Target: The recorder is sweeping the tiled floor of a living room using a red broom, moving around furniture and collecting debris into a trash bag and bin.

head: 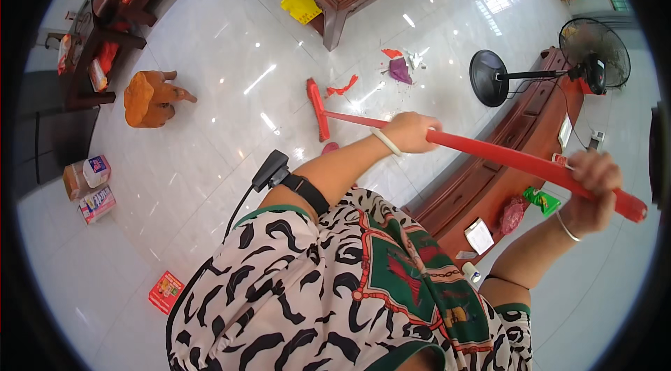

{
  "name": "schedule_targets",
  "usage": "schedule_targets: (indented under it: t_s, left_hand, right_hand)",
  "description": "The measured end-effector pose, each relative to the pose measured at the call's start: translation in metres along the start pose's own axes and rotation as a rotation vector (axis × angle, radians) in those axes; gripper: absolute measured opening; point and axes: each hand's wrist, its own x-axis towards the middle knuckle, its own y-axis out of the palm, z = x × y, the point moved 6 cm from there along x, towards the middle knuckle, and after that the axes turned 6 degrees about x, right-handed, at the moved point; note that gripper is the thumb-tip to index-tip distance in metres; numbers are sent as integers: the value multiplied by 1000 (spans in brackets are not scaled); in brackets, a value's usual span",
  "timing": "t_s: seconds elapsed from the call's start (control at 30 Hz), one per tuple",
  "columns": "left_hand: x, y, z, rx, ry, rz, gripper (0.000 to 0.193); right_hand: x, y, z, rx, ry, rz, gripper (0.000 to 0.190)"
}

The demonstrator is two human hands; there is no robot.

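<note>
A red push broom (503, 153) slants across the view. My left hand (411, 132), with a pale bangle on its wrist, is closed around the lower part of the handle. Farther up, near the handle's end, my right hand (592, 190) grips it too. The red broom head (318, 109) rests on the glossy tiled floor (225, 88). Just beyond it lies a torn red scrap (342, 86). Farther off is a small heap with a purple scrap (400, 71), a crumpled white-silver piece (417, 59), another red scrap (391, 53) and dark crumbs.
A carved wooden stool (152, 98) stands at left. Ahead is a dark wooden table (335, 14) with a yellow item (301, 6) on its lower shelf. A pedestal fan (490, 77) stands beside a long wooden cabinet (472, 177) at right. Packages (94, 187) and a red box (166, 292) sit on the floor.
</note>
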Motion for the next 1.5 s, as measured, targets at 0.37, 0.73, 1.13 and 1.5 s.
schedule_targets:
  t_s: [0.37, 0.73, 1.13, 1.5]
  left_hand:
    - [-3, -3, 119, 292, -269, 271, 29]
    - [216, 50, -32, 95, -79, 9, 23]
    - [255, 105, 22, 45, -309, -246, 29]
    - [374, 66, -54, -51, -23, -438, 22]
  right_hand:
    - [-18, -24, -145, 152, 364, -180, 15]
    - [45, -209, -4, -30, -47, -127, 27]
    - [114, -270, -102, 87, 208, 209, 25]
    - [119, -299, -3, -290, -176, 396, 25]
